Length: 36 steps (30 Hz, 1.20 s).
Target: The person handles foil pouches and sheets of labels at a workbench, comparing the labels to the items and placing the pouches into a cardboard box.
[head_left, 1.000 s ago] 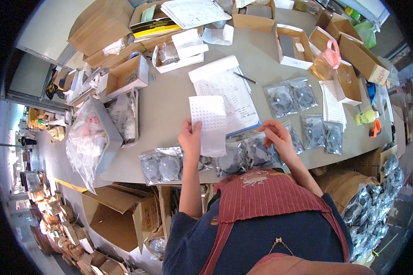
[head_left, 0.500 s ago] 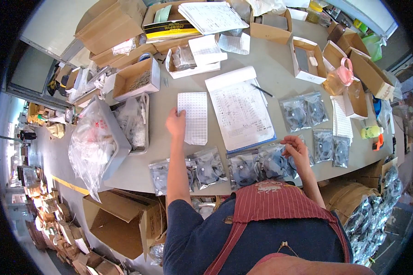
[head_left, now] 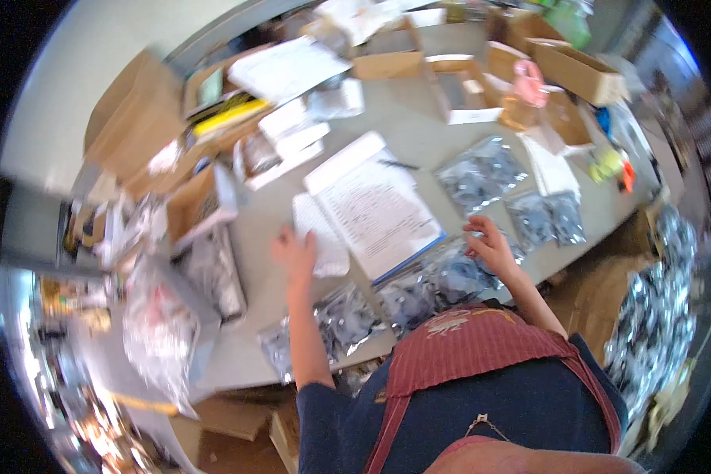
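Observation:
My left hand (head_left: 295, 253), blurred by motion, is at the left edge of a white sheet of small printed labels (head_left: 321, 235). Its thumb and fingers look apart, with nothing seen between them. To the right lies a stack of filled-in paper forms (head_left: 379, 209) on a blue clipboard (head_left: 409, 259), a dark pen (head_left: 399, 164) across its top right. My right hand (head_left: 491, 249) hovers by the clipboard's lower right corner, fingers loosely bent and apart, empty. Below it, clear bags of dark round parts (head_left: 411, 304) line the table's front edge; more such bags (head_left: 347, 317) lie near my left forearm.
More filled bags (head_left: 480, 174) lie right of the forms. A grey bin with plastic bags (head_left: 213, 276) stands at the left. Open boxes (head_left: 460, 91) line the back, beside a pink-lidded jug (head_left: 523, 103). A label sheet (head_left: 551, 170) lies at the right.
The whole view has turned and blurred, so the table appears tilted. My left hand's thumb and fingers look more spread at the label sheet. My right hand stays near the clipboard corner.

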Available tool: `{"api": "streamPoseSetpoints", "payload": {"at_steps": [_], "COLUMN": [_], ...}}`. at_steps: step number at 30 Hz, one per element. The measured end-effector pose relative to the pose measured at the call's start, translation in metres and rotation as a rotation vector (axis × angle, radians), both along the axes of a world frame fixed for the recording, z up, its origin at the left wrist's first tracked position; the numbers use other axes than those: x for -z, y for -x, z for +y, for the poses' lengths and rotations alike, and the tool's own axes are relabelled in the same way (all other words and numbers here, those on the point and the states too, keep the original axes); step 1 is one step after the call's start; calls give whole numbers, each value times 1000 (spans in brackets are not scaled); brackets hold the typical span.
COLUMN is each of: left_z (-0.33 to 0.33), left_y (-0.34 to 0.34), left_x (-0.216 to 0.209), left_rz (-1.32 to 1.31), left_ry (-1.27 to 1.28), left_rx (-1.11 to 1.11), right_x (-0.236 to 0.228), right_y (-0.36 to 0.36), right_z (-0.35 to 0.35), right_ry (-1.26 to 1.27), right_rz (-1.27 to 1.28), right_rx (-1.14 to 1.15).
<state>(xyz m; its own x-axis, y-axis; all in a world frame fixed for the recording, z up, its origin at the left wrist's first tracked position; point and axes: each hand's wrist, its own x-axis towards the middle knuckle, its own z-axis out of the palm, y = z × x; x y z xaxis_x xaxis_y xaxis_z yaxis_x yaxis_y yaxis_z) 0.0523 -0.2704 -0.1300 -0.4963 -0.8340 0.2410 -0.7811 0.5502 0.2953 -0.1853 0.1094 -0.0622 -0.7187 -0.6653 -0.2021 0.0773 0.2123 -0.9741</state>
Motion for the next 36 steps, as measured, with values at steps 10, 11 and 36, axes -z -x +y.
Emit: {"api": "streamPoseSetpoints", "payload": {"at_steps": [10,11,36], "left_z": [64,73,223], "left_y": [-106,-113,-114], "left_x": [-1,-5,-25], "left_rz": [403,405,891], "left_ry": [-112,-108,-194], "left_rx": [-126,-118,-345], "right_x": [7,14,30], "right_y": [139,158,243], "right_z": [49,58,135], "right_ry": [-172,-168,-1083], "right_rz": [330,331,679], "right_rx": [300,308,211]}}
